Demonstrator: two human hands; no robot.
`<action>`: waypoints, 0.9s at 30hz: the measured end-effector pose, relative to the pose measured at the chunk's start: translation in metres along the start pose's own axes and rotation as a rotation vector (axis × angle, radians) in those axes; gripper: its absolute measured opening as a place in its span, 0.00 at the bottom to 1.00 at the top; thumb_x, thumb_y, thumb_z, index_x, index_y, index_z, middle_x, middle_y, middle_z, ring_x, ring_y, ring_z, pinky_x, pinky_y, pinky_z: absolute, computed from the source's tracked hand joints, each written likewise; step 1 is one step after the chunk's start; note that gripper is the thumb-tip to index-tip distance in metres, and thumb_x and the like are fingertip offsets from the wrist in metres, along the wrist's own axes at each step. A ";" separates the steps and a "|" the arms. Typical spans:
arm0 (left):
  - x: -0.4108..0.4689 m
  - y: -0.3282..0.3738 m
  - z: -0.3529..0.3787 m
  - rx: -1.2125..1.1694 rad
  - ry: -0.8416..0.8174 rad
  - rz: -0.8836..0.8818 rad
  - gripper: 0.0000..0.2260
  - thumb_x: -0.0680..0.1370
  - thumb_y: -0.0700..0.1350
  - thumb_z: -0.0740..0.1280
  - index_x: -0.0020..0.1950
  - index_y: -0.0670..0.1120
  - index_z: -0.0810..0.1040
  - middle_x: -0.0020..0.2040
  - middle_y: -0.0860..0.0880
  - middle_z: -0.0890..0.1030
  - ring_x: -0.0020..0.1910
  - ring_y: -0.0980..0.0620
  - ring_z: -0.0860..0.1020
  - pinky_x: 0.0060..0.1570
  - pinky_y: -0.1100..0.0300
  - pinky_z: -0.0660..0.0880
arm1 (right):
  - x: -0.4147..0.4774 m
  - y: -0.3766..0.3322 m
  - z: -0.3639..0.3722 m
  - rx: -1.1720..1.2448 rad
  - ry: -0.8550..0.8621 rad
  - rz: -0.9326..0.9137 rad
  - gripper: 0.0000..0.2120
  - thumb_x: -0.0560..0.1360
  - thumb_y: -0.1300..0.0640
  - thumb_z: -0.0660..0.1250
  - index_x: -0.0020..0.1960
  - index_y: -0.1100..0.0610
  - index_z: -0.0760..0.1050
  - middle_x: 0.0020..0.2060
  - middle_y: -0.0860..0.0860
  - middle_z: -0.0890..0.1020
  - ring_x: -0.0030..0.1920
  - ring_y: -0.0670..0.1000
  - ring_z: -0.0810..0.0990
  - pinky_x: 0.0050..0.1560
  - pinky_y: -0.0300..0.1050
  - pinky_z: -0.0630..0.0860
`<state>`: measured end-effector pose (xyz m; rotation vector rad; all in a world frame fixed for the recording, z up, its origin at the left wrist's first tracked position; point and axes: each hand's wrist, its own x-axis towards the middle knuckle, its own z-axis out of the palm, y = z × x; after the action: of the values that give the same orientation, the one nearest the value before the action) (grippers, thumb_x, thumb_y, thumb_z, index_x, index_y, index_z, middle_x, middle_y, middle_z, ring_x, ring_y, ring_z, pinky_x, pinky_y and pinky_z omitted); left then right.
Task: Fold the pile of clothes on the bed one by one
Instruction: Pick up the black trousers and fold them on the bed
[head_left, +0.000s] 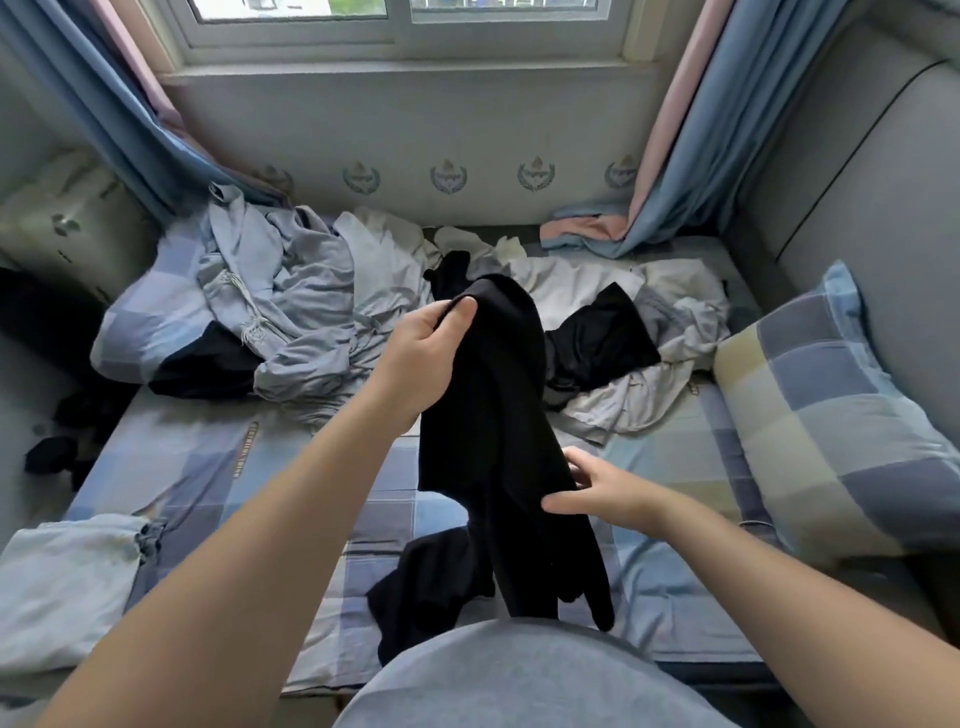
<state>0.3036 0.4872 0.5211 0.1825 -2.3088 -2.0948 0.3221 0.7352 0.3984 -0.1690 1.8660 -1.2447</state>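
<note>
A black garment (493, 441) hangs in the air over the middle of the bed (208, 467), its lower end trailing onto the checked sheet. My left hand (421, 358) grips its upper edge, thumb on top of the cloth. Lower down, my right hand (602, 491) pinches the garment's right side between thumb and fingers. Behind it lies the pile of unfolded clothes (311, 312): grey-blue, white and black pieces spread across the far half of the bed.
A checked pillow (831, 415) leans against the grey headboard on the right. A pale folded piece (62, 582) lies at the near left corner. Dark items (52, 452) lie off the bed's left side. Curtains hang at both sides of the window.
</note>
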 end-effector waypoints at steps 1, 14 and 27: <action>0.000 0.001 -0.003 -0.027 0.024 -0.022 0.15 0.84 0.52 0.63 0.52 0.44 0.83 0.53 0.39 0.84 0.55 0.40 0.83 0.61 0.38 0.77 | 0.003 0.003 0.004 -0.047 -0.013 0.025 0.23 0.71 0.48 0.76 0.64 0.44 0.74 0.56 0.44 0.83 0.57 0.43 0.82 0.59 0.41 0.76; 0.008 -0.023 -0.085 0.419 0.369 -0.162 0.17 0.78 0.50 0.71 0.62 0.43 0.73 0.56 0.48 0.78 0.58 0.49 0.77 0.54 0.57 0.73 | -0.002 -0.060 -0.030 -0.194 0.672 -0.473 0.07 0.82 0.58 0.63 0.45 0.52 0.75 0.34 0.47 0.76 0.38 0.47 0.74 0.43 0.50 0.71; -0.032 -0.068 0.017 0.419 -0.264 0.061 0.04 0.82 0.47 0.67 0.47 0.53 0.78 0.42 0.58 0.82 0.44 0.59 0.79 0.46 0.57 0.74 | -0.078 -0.198 -0.034 -0.848 0.819 -1.095 0.09 0.80 0.61 0.64 0.56 0.61 0.80 0.49 0.45 0.82 0.50 0.46 0.81 0.55 0.38 0.75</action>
<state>0.3389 0.5013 0.4544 -0.1707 -2.8424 -1.6685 0.2813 0.7029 0.6072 -1.4811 3.1291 -1.1195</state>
